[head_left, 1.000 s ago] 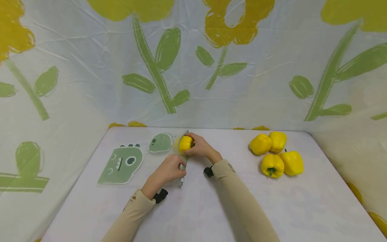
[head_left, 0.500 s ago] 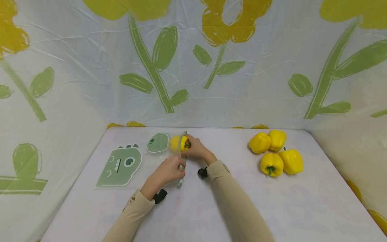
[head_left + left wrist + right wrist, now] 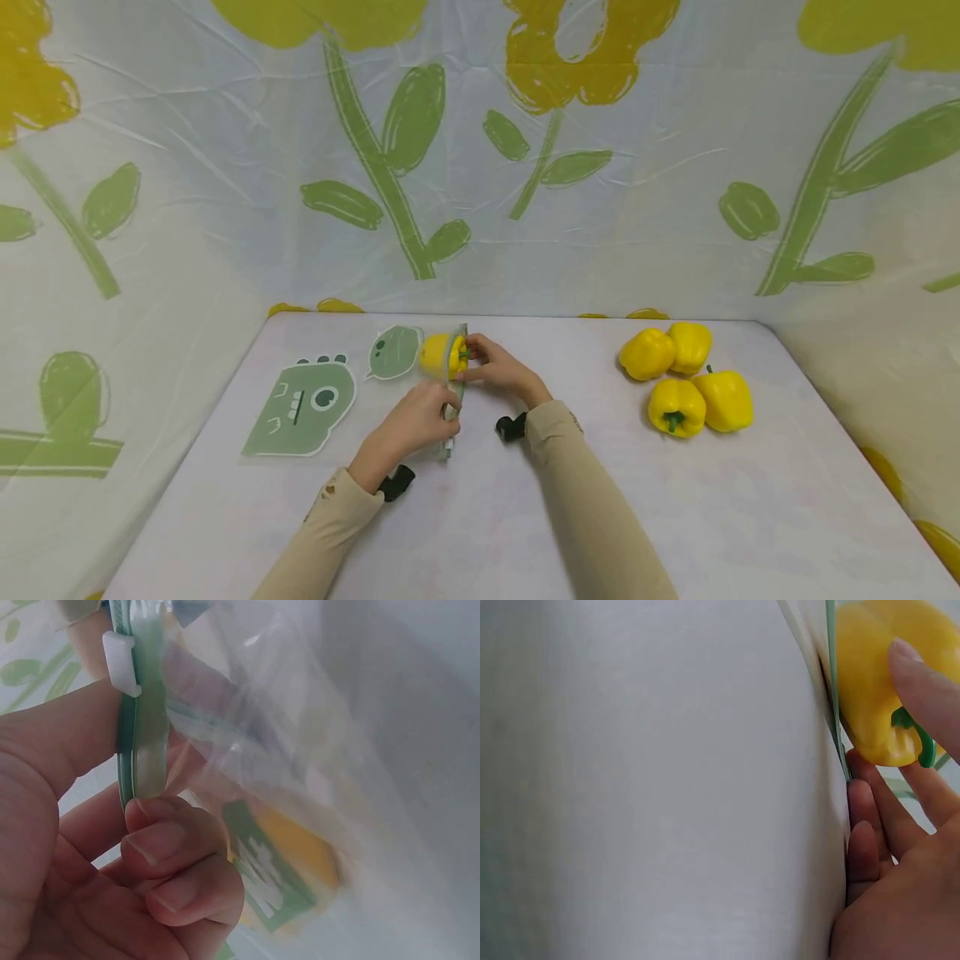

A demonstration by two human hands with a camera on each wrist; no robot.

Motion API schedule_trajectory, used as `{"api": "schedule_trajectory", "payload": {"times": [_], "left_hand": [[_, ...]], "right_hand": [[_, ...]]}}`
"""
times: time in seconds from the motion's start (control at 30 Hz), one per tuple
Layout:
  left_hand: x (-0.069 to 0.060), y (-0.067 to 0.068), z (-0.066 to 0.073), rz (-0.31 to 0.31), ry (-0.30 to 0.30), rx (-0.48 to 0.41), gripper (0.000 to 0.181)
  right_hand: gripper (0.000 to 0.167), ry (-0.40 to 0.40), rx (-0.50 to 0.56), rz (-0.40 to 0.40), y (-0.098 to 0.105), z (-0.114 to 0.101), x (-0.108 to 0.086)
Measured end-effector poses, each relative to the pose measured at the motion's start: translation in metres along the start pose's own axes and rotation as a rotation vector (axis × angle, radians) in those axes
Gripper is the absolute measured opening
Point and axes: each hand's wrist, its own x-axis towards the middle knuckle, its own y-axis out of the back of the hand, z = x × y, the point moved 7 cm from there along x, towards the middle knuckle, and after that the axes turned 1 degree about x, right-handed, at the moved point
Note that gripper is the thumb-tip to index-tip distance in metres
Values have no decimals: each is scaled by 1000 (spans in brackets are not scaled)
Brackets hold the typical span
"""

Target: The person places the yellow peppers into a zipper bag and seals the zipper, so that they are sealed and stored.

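Observation:
A clear zip bag [image 3: 298, 429] with a green monster print lies flat, its mouth at the right. My left hand [image 3: 416, 419] pinches the green zip edge of that mouth between thumb and fingers; a white slider [image 3: 121, 664] sits just above the thumb in the left wrist view. Most of a yellow bell pepper [image 3: 432, 357] is inside the bag, its green stem pointing right, out of the opening. My right hand [image 3: 501, 368] holds the stem end, thumb on the pepper's side [image 3: 866, 682] and fingers reaching round by the bag's edge.
Several more yellow bell peppers [image 3: 677, 408] stand grouped on the right of the white table [image 3: 750, 517]. A cloth wall with printed flowers [image 3: 637, 208] rises behind the table's far edge. Black wrist cameras [image 3: 512, 427] hang below both sleeves.
The pepper has moved left through the bag's mouth, pushed by my right hand. That hand then drew back slightly, uncovering more of the stem. My left hand keeps its pinch on the zip edge.

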Motion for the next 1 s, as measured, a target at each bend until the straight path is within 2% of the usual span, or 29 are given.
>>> {"api": "schedule_trajectory", "payload": {"times": [0.1, 0.27, 0.47, 0.63, 0.73, 0.83, 0.93, 1.0], "left_hand": [[0, 0, -1, -4, 7, 2, 16], [-1, 2, 1, 10, -19, 5, 17], [-1, 2, 2, 26, -24, -5, 16], [0, 1, 1, 19, 7, -21, 15], [0, 0, 0, 17, 23, -19, 16], [0, -1, -1, 16, 28, -22, 19], [0, -2, -1, 19, 33, -34, 21], [0, -2, -1, 22, 34, -39, 21]], "right_hand": [[65, 11, -27, 3, -1, -1, 2], [72, -21, -42, 13, -4, -1, 2], [74, -24, -35, 60, -1, -5, -3], [68, 24, 32, 106, 13, -16, -12], [66, 90, 26, 142, 27, -30, -21], [62, 174, 32, 268, 50, -45, -38], [56, 290, 66, 499, 81, -57, -63], [52, 368, 59, 691, 102, -62, -83]]}}
